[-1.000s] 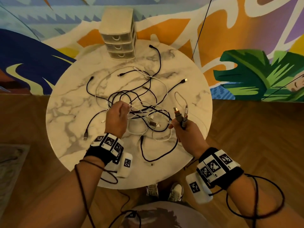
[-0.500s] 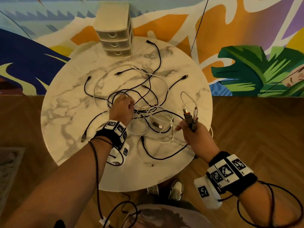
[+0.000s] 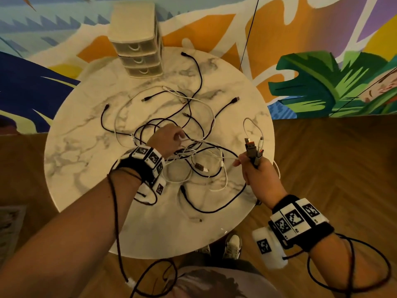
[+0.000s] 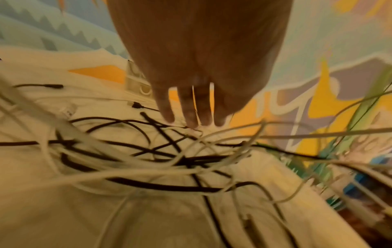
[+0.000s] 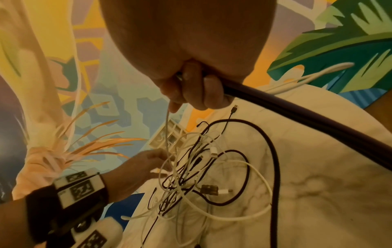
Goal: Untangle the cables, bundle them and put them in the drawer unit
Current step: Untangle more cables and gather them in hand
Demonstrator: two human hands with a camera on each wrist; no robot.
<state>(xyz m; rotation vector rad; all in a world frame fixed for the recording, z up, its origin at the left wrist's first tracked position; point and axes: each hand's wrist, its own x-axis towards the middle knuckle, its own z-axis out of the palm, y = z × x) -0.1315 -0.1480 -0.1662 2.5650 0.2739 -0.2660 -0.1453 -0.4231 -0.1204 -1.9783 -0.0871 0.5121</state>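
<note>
Reached further up-frame into tangled cables point(image 3: 189, 147) with left hand point(image 3: 166, 139), fingers extended, pinching white strand; right hand point(image 3: 256, 171) gripping plug ends point(image 3: 253, 148), frame centre-right.

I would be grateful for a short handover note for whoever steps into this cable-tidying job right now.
Right hand: grips a bunch of cable plug ends, raised at the table's right edge; their leads trail back into the pile.
Left hand: down in the middle of the tangle, touching white strands; a firm hold cannot be confirmed.
Black and white cables lie knotted across the marble table.
Drawer unit: at the far edge, all three drawers closed.
Done: several ends gathered.
Left: untangle the cables, bundle them, open a drawer and stow them.
</note>
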